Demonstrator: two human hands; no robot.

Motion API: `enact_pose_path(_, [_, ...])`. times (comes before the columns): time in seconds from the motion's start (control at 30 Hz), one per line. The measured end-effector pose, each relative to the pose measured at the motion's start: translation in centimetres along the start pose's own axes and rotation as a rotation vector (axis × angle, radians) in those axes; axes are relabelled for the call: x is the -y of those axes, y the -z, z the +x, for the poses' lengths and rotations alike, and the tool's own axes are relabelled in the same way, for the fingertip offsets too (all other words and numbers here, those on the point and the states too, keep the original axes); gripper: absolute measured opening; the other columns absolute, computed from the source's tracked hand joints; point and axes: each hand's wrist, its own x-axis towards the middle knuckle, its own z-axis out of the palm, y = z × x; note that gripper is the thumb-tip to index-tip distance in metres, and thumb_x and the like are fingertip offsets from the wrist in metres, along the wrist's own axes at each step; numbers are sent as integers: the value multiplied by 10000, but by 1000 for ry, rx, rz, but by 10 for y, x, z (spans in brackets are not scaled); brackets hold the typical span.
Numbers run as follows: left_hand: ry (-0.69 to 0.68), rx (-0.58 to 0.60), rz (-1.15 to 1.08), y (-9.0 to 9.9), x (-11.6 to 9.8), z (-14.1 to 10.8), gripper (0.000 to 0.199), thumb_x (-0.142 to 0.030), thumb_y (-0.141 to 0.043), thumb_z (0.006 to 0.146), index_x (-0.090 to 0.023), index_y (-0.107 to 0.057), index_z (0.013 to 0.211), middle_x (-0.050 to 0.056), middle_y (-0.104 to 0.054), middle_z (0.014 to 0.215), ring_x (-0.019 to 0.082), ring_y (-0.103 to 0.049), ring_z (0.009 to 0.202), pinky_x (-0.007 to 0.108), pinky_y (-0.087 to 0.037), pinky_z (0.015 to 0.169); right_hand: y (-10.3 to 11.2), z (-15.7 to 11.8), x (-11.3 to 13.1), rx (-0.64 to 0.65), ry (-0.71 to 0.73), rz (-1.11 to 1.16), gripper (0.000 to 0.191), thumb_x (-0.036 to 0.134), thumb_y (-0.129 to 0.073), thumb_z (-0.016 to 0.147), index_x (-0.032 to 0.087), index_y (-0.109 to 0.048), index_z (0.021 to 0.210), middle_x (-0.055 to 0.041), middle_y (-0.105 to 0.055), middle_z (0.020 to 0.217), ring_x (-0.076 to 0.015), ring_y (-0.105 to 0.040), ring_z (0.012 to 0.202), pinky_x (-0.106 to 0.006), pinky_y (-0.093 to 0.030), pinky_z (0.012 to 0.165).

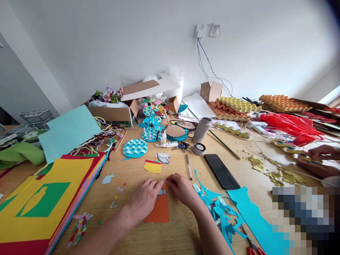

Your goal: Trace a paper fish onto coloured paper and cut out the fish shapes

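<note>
Here's the orange paper (158, 209) on the wood table, in front of the person — its long axis running away from the body, far end between the hands. The left hand (146, 196) lies over its left edge, fingers bunched; the right hand (183, 189) curls at the far corner — whether it's pinching, I can't tell.

No legible txt or nos.; marks on white tube (170, 144) too small

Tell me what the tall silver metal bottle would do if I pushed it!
The tall silver metal bottle might tip, being taller than wide. Once down, its round sides could let it roll. Its smooth metal looks stiff.
</note>
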Motion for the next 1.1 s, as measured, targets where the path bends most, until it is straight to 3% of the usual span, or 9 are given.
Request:
enact_pose_path(0.23, [26, -15, -65, 12, 2, -10, 466, -94, -502, 829, -206, -481, 1281, 61, -584, 1247, 212, -522, 1144, 358, -420, 997, -1, 0, -2, -12, 11, 14, 209, 100, -518, 809, 174, -694, 893, -72, -679, 899, -201, -622, 860, -270, -442, 751])
enact_pose_path(0.37, [22, 23, -46, 18, -4, -22, 319, -124, -516, 836, -200, -578, 1140, 65, -600, 1183, 227, -534, 1102, 375, -435, 977, -1, 0, -1, -15, 33, 30, 239, 94, -490, 826, 179, -700, 902, -67, -675, 895, -197, -619, 863, -268, -442, 749])
enact_pose_path(0.5, [15, 75, -25, 20, -12, -30, 291, -163, -531, 842, -179, -597, 1125, 88, -599, 1164, 249, -526, 1104, 399, -431, 986, -1, 0, 2, 7, 50, 43, 219, 122, -513, 835, 189, -714, 890, -60, -662, 883, -195, -611, 854, -267, -443, 736])
enact_pose_path(0.77, [62, 113, -10, 15, -14, -29, 328, -209, -507, 872, -154, -578, 1188, 100, -575, 1180, 258, -496, 1118, 411, -414, 999, 0, -2, 4, 111, 27, 39, 201, 91, -629, 741, 194, -699, 899, -49, -627, 916, -198, -576, 920, -266, -433, 780])
enact_pose_path(1.1, [-2, 80, 103, 4, -12, -30, 341, -244, -494, 889, -159, -560, 1213, 113, -574, 1188, 261, -490, 1127, 408, -392, 989, -2, -1, 0, 58, 28, 41, 191, 75, -528, 806, 187, -679, 840, -47, -622, 882, -181, -578, 873, -268, -423, 776])
